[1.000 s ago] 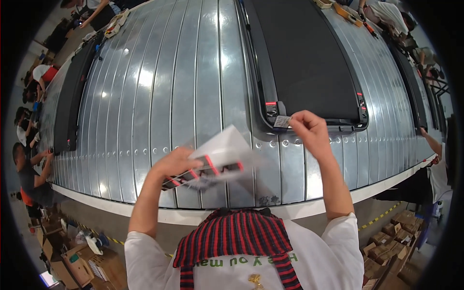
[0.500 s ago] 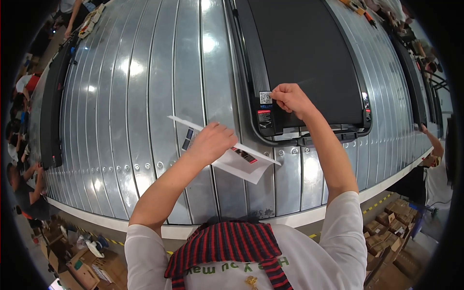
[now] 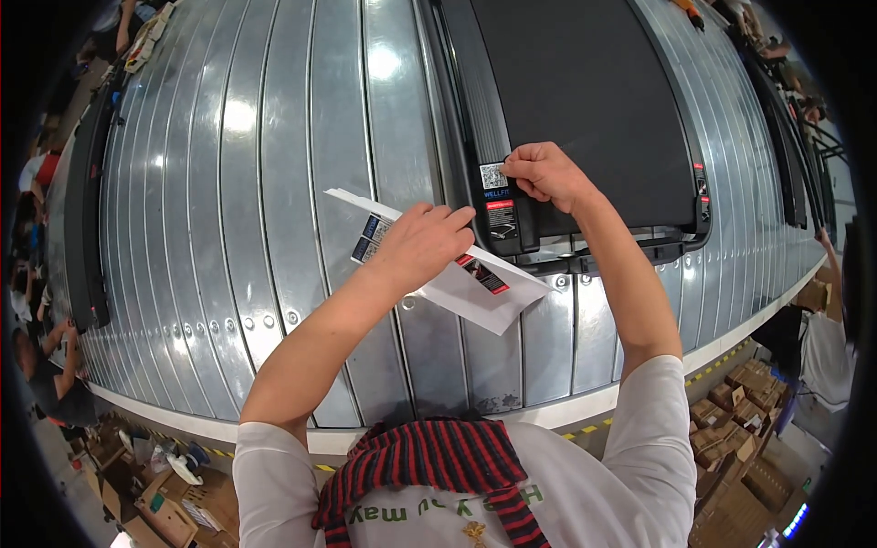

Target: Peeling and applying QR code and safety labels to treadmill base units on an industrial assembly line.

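A black treadmill with a flat dark belt lies on the metal-slatted surface. On the near left corner of its frame sits a black label with a square code, a sticker, above a red-and-black warning label. My right hand is closed in a pinch at the sticker's upper right edge. Close to that corner, my left hand grips white sticker sheets, folded or layered, its fingers over their top edge. Dark code stickers and a red-and-black one show on the sheets.
More black treadmills stand at the left and right, with other people's hands beside them. Cardboard boxes lie on the floor beyond the white table edge. An orange-handled tool rests at the far right.
My left hand and the sheets have shifted right, closer to the treadmill's corner. My right hand stays pinched at the sticker's edge. The whole view has turned slightly.
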Available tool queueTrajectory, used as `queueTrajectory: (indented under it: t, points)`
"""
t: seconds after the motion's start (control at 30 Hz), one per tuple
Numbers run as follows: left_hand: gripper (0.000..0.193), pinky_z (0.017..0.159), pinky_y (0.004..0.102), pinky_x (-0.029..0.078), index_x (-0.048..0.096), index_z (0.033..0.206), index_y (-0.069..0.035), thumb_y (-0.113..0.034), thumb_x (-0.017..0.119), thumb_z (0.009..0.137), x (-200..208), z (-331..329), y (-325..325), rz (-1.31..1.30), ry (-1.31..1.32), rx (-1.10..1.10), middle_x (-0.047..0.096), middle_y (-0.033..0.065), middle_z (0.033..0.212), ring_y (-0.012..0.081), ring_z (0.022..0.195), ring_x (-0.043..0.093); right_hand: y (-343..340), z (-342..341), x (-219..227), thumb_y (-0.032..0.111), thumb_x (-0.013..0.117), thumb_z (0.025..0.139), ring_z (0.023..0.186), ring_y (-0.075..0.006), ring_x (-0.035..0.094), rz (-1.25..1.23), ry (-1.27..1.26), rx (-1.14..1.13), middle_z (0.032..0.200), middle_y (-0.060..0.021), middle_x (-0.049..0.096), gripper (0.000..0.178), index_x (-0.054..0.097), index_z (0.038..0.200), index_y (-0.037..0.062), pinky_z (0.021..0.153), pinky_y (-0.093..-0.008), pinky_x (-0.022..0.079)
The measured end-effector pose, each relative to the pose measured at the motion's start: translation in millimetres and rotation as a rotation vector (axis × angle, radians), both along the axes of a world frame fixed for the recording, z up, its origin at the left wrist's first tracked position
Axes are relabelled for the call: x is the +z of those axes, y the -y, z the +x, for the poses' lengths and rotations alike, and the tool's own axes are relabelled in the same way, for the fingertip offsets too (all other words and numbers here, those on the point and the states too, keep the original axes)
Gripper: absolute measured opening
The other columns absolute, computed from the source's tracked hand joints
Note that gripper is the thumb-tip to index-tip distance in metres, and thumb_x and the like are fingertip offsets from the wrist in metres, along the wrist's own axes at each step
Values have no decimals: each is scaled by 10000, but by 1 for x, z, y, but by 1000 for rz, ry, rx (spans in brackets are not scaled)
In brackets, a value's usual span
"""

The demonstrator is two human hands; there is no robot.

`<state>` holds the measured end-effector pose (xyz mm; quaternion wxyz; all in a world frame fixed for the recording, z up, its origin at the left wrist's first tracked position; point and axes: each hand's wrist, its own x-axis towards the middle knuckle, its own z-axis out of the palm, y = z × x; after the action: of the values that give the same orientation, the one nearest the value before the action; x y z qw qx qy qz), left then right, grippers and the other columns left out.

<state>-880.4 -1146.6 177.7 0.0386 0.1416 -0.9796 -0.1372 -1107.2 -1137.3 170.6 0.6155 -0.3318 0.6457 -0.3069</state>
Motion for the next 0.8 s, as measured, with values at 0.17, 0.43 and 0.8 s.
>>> queueTrajectory:
  t: [0.17, 0.43, 0.8]
  points:
    - [72, 765, 320, 394, 513, 753, -77, -83, 486, 686, -2, 3, 1, 34, 5, 9, 517, 57, 1073, 195, 882, 528, 0, 3, 0, 107, 564, 777, 359, -25, 299, 8, -30, -26, 482, 24, 412, 122, 525, 684, 38, 312, -183, 170]
    - [74, 754, 321, 399, 521, 748, -77, -85, 488, 682, -2, 6, 2, 35, -1, 17, 516, 62, 1081, 203, 873, 534, -1, 6, -2, 84, 556, 762, 367, -45, 308, -34, -41, -55, 491, -2, 417, 110, 500, 697, 15, 319, -210, 170]
    - [62, 716, 316, 404, 520, 737, -81, -84, 484, 686, -4, 2, 4, 55, 9, 9, 497, 61, 1105, 193, 836, 540, -3, 6, -6, 78, 545, 764, 362, -48, 310, -66, -36, -73, 479, 2, 408, 104, 494, 703, 11, 313, -211, 176]
